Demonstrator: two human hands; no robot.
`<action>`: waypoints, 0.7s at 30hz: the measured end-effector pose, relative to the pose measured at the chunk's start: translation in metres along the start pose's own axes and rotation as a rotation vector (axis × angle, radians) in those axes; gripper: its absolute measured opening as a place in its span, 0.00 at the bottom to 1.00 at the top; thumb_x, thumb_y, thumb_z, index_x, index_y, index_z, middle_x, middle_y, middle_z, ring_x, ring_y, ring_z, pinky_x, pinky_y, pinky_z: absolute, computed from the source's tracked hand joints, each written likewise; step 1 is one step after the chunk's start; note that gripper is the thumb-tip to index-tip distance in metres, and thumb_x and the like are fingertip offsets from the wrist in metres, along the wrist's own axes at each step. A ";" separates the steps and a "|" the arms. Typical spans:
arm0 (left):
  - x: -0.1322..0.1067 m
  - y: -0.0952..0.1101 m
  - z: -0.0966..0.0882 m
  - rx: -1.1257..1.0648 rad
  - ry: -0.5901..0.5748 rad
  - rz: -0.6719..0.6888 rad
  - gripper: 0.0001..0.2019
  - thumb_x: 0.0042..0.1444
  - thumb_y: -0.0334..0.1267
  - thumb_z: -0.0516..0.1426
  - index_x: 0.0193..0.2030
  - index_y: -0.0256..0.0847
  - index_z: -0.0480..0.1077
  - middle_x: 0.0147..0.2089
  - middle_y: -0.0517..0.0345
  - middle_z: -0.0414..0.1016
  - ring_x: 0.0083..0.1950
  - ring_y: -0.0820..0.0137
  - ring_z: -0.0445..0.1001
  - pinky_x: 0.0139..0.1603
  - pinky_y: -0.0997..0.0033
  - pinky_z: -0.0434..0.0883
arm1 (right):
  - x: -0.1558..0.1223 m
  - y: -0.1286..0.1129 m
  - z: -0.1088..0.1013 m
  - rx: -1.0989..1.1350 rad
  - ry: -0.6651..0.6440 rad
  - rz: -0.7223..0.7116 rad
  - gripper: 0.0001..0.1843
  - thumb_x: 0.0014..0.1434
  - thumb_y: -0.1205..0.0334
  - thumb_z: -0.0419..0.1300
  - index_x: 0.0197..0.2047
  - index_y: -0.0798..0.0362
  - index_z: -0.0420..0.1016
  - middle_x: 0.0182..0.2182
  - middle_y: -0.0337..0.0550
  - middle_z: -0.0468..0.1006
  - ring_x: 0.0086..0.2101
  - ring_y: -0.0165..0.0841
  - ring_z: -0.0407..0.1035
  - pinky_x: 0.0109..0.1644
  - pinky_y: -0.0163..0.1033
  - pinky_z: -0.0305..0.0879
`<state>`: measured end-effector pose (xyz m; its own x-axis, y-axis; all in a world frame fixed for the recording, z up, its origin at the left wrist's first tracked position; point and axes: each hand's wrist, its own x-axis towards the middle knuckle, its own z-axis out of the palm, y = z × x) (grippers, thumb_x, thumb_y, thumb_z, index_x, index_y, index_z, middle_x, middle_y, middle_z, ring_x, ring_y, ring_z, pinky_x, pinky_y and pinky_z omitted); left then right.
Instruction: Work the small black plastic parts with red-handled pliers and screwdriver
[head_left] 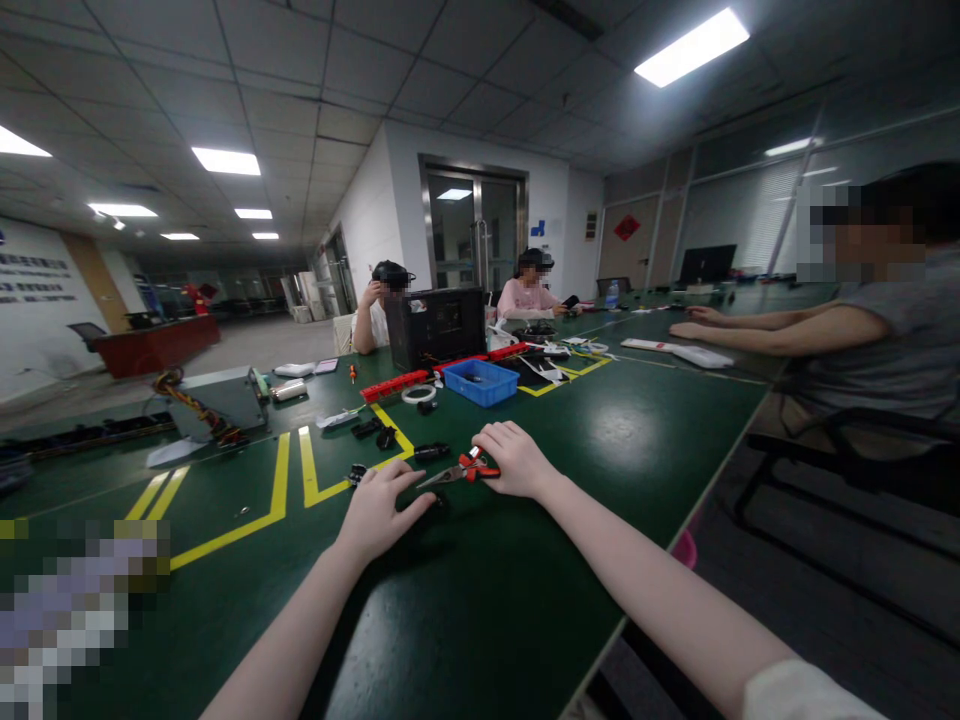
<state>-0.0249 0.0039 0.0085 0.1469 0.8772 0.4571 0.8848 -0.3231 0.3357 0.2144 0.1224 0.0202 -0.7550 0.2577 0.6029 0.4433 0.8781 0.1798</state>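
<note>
My right hand [516,460] is wrapped around the red and black handles of needle-nose pliers [457,473]. Their jaws point left, low over the green table [637,440]. My left hand [384,508] is beside the jaw tips, thumb and fingers spread apart, with nothing visible held between them. Close to its thumb tip is a small dark piece [441,501], partly hidden and too small to name. Just beyond the two hands lies a black cylindrical part [431,451]. Another black part [356,474] sits behind my left fingers.
A blue plastic bin [481,383] stands ahead, near red strips [396,386] and a black computer case [439,328]. A metal box with bundled wires [214,405] is at left. Yellow tape [279,490] marks the table. Another person [892,290] sits at right; two more sit across.
</note>
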 end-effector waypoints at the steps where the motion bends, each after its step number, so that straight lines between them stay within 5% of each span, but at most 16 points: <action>1: 0.001 -0.001 -0.002 -0.043 0.056 -0.017 0.18 0.61 0.50 0.52 0.50 0.45 0.74 0.44 0.54 0.73 0.46 0.62 0.71 0.50 0.61 0.64 | 0.000 -0.002 -0.001 -0.007 0.004 -0.007 0.17 0.51 0.59 0.59 0.44 0.56 0.67 0.39 0.51 0.71 0.40 0.41 0.62 0.44 0.43 0.54; 4: 0.009 0.004 -0.007 -0.258 0.145 -0.043 0.18 0.63 0.47 0.48 0.43 0.40 0.76 0.43 0.53 0.74 0.45 0.64 0.73 0.48 0.65 0.67 | 0.003 -0.009 -0.002 -0.047 -0.001 -0.040 0.15 0.53 0.59 0.57 0.43 0.56 0.68 0.38 0.51 0.71 0.38 0.40 0.62 0.42 0.43 0.53; 9: 0.023 0.031 -0.009 -0.474 0.023 -0.087 0.15 0.59 0.47 0.53 0.40 0.39 0.77 0.40 0.54 0.77 0.41 0.65 0.74 0.41 0.70 0.69 | 0.007 -0.023 -0.006 -0.104 -0.018 -0.084 0.14 0.55 0.60 0.54 0.44 0.56 0.68 0.37 0.51 0.71 0.38 0.40 0.61 0.42 0.44 0.51; 14: 0.028 0.052 0.000 -0.444 -0.079 -0.106 0.14 0.55 0.45 0.56 0.34 0.36 0.74 0.30 0.57 0.74 0.29 0.71 0.69 0.29 0.74 0.64 | 0.009 -0.032 -0.008 -0.098 -0.012 -0.157 0.18 0.54 0.60 0.55 0.47 0.55 0.68 0.41 0.51 0.72 0.40 0.41 0.61 0.48 0.46 0.50; 21: 0.027 0.049 0.011 -0.367 -0.114 -0.159 0.11 0.51 0.41 0.56 0.24 0.37 0.65 0.21 0.65 0.62 0.23 0.75 0.59 0.24 0.75 0.53 | 0.009 -0.036 -0.008 -0.098 -0.042 -0.221 0.20 0.53 0.61 0.55 0.50 0.54 0.67 0.43 0.50 0.72 0.42 0.41 0.62 0.52 0.48 0.48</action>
<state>0.0272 0.0152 0.0280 0.0871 0.9535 0.2887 0.6871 -0.2673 0.6756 0.1955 0.0904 0.0250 -0.8573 0.0821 0.5083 0.3084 0.8724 0.3793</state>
